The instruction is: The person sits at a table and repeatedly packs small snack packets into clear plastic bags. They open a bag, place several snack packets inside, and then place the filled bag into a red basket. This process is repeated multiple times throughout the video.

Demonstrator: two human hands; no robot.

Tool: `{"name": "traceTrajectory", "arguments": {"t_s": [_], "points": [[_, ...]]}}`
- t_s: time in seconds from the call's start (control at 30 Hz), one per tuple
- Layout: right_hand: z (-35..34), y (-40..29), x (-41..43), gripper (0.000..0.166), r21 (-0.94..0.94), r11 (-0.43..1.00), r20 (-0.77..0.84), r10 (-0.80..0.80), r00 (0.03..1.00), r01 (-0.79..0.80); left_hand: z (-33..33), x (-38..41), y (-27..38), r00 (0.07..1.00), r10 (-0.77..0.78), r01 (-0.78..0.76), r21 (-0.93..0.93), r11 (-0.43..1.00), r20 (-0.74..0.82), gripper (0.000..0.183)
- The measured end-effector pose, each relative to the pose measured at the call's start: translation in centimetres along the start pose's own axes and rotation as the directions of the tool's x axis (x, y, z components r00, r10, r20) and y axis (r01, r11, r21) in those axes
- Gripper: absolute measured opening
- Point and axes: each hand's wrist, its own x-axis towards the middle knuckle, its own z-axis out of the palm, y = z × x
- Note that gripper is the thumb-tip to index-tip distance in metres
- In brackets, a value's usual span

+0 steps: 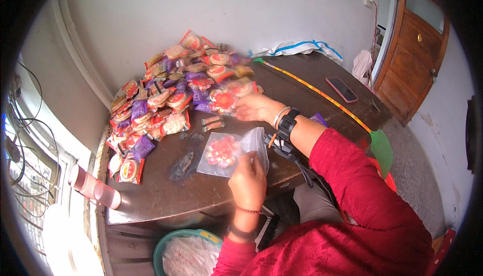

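My left hand (247,179) pinches the right side of a clear plastic bag (205,167) with a red and pink flower print (222,151). The bag lies on the dark wooden table, its right side lifted. Beyond it, my right hand (252,108), blurred, has its fingers at the edge of another flower-printed clear bag (222,101). Whether the fingers grip that bag is not plain. Behind and to the left rises a heap of wrapped snacks, with round biscuits in red-edged wrappers (130,171) and purple packets (143,147). A small brown packet (213,123) lies apart, between the bag and the heap.
A pink bottle (94,187) stands at the table's left edge. Cables (288,155) lie right of the bag. Farther right are a flyswatter (320,94), a phone (342,89) and keys (374,105). Below the table sits a green basin (160,251) holding plastic bags.
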Motion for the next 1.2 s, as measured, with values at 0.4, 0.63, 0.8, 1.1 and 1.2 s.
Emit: {"name": "traceTrajectory", "arguments": {"t_s": [0.4, 0.63, 0.8, 1.1, 1.2], "points": [[1.1, -0.6, -1.4, 0.022, -0.102, 0.981, 0.093, -0.158, 0.983, 0.167, 0.0, 0.2, 0.0, 1.000, 0.001, 0.000, -0.025, 1.000, 0.014, 0.012], [0.0, -3.6, -12.8, 0.013, -0.143, 0.920, 0.146, -0.345, 0.927, 0.365, 0.5, 0.1, -0.6, 0.999, 0.021, -0.021, 0.020, 1.000, -0.024, 0.012], [-4.1, -1.6, -20.5, 0.009, -0.141, 0.894, 0.147, -0.406, 0.902, 0.425, 0.8, 0.1, -0.5, 0.999, 0.038, -0.038, 0.020, 0.999, -0.027, 0.012], [-5.2, 5.7, -23.4, 0.013, -0.245, 0.903, 0.083, -0.344, 0.935, 0.354, 0.3, 0.1, 0.7, 1.000, 0.010, -0.010, -0.048, 0.999, -0.012, 0.012], [-4.6, 6.2, -22.8, 0.012, -0.260, 0.879, 0.095, -0.389, 0.916, 0.400, 0.3, 0.0, 0.4, 0.998, 0.063, -0.063, -0.044, 0.997, -0.005, 0.011]]}}
